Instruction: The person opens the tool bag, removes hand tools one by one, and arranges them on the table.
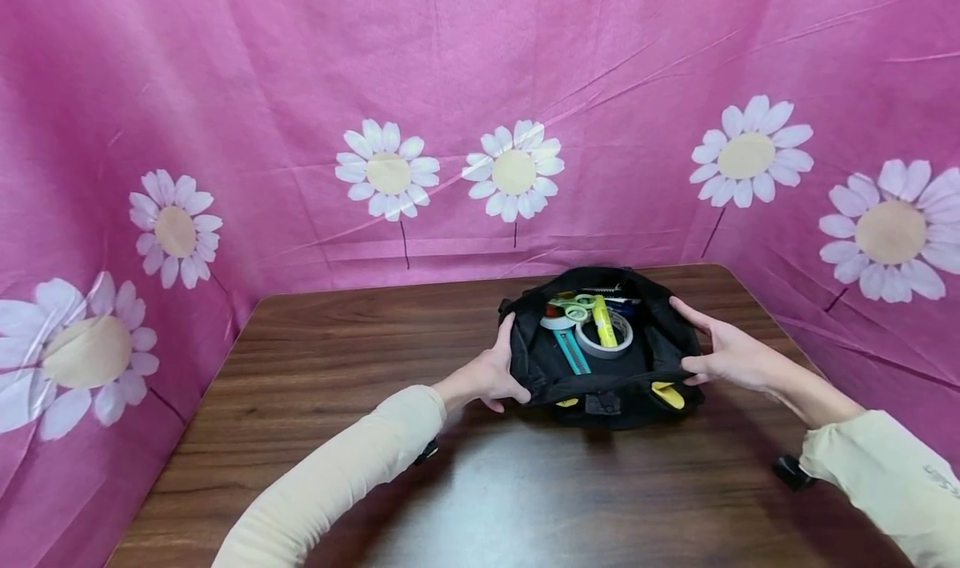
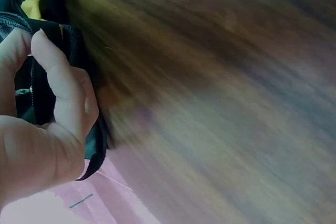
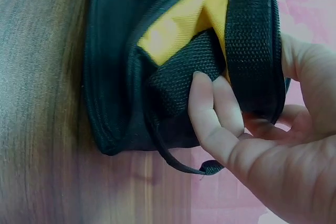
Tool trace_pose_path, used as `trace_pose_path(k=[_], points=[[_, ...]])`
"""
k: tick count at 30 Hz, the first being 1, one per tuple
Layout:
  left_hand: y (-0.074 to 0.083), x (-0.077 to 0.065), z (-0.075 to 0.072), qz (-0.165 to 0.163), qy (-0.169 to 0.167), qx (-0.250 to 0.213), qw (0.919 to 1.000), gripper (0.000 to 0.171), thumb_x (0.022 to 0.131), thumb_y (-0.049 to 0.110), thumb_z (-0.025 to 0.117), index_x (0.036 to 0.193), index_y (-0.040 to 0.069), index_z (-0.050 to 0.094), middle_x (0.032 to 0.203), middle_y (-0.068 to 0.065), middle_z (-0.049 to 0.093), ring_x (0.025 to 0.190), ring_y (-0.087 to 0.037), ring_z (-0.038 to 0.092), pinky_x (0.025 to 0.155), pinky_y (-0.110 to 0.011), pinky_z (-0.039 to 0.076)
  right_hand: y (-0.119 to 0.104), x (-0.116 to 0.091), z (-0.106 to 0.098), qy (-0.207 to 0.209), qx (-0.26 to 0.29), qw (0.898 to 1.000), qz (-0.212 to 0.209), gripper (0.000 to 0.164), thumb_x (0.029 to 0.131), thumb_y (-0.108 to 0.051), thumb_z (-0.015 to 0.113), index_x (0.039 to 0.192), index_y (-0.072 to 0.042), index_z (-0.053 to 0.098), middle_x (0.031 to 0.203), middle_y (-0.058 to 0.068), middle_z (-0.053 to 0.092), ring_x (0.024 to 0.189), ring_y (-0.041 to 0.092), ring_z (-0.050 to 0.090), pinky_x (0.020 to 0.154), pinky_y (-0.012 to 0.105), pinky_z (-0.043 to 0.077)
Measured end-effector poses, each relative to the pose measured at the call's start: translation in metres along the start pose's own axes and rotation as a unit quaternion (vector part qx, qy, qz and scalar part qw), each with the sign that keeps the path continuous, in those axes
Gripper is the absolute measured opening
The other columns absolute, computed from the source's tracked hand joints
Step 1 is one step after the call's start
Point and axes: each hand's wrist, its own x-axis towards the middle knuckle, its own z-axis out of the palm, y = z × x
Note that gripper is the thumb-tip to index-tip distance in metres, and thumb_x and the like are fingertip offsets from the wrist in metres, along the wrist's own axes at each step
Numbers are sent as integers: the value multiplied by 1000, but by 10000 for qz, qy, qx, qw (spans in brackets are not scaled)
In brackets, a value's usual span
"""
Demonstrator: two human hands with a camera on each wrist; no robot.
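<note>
A black fabric tool bag point(image 1: 626, 410) stands with its mouth wide open toward me. Inside lie a pale roll of tape point(image 1: 604, 352), a yellow marker-like tool point(image 1: 603, 321), a flat teal tool point(image 1: 572, 351) and light-green scissor handles point(image 1: 577, 312). My left hand point(image 1: 491, 376) grips the bag's left end; in the left wrist view its thumb and finger pinch the zippered rim. At the opposite end my right hand point(image 1: 731, 356) holds the rim. Close up, the right fingers point(image 3: 202, 98) press on a black webbing strap point(image 3: 181, 77) beside yellow lining point(image 3: 181, 22).
The bag sits toward the back right of a brown wooden table point(image 1: 337, 368). Pink cloth point(image 1: 450, 68) printed with white daisies hangs behind and on both sides. More small tools crowd the back of the bag's inside.
</note>
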Motion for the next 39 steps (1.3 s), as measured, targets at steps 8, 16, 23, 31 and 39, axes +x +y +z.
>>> trace_pose_path(k=[8, 16, 23, 31, 39], points=[[-8, -1, -2, 216, -33, 162, 9996, 139, 71, -6, 85, 159, 45, -10, 80, -13, 52, 61, -27, 63, 46, -41, 59, 0, 2, 3, 200, -185, 9996, -23, 104, 88, 13, 63, 161, -8, -8, 153, 34, 8, 80, 15, 66, 74, 40, 62], [-4, -9, -13, 729, -332, 127, 9967, 124, 81, 15, 82, 160, 42, -8, 72, -11, 57, 54, -26, 61, 50, -47, 60, -6, -4, -5, 191, -88, 9998, 44, 106, 93, 0, 71, 163, -17, -7, 159, 33, 10, 98, 18, 70, 78, 44, 62], [19, -14, -26, 698, -287, -298, 9967, 119, 79, 30, 87, 161, 41, 2, 77, -17, 65, 48, -22, 54, 56, -58, 59, -12, -5, -8, 174, -311, 9993, 86, 106, 94, -7, 73, 164, -23, -4, 164, 27, 8, 109, 14, 65, 80, 49, 61], [70, -24, -51, 874, -450, 331, 9946, 108, 81, 48, 85, 162, 20, 20, 68, -12, 69, 46, -21, 58, 52, -47, 59, -15, -1, -10, 140, -428, 9990, 29, 105, 93, -8, 74, 164, -21, -2, 164, 26, 8, 114, 8, 61, 79, 48, 61], [167, -24, -76, 1240, -839, -104, 9887, 59, 91, 31, 79, 141, 14, 52, 96, -10, 72, 67, -22, 66, 58, -36, 61, -11, 3, -11, 73, -431, 9990, 80, 104, 94, -9, 73, 164, -20, -2, 164, 27, 9, 112, 14, 64, 80, 47, 61]])
